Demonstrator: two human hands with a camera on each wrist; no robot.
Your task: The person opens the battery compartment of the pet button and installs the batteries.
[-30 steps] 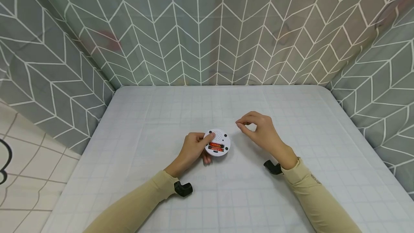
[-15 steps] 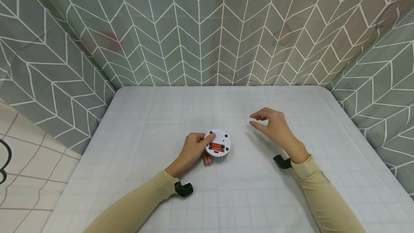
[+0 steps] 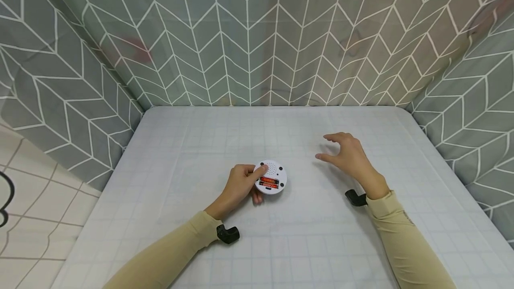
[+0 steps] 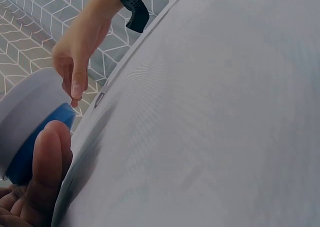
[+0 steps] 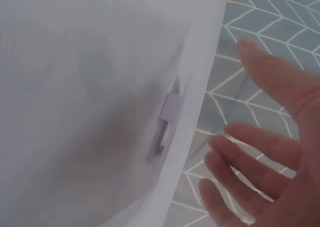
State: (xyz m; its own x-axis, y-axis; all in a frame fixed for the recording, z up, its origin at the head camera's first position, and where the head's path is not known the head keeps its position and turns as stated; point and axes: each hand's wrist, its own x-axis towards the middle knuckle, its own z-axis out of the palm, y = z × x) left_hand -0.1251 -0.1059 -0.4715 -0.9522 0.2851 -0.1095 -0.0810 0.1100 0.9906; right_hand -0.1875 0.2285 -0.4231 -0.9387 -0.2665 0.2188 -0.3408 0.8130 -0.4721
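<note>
A round white device (image 3: 277, 171) has its speaker holes, dark round feet and uncovered battery compartment facing up. Two red batteries (image 3: 268, 183) lie side by side in that compartment. My left hand (image 3: 238, 184) grips the device at its left edge, thumb on top and fingers beneath. From the left wrist view, a blue part (image 4: 30, 157) shows on the device's underside. To the right, my right hand (image 3: 348, 155) is spread above the table, thumb apart from the fingers, holding nothing. Near it in the right wrist view lies a small pale piece (image 5: 171, 107), its kind unclear.
A white cloth with a faint grid covers the table (image 3: 225, 133). Grey curtains (image 3: 257, 39) with white zigzag lines hang behind and at both sides. Each wrist carries a black camera mount (image 3: 227, 234). Pale tiles (image 3: 32, 208) show at lower left.
My right hand has moved away to the right, and its thumb and fingers have gone from pinched together to spread apart. The left hand and the device have stayed in place.
</note>
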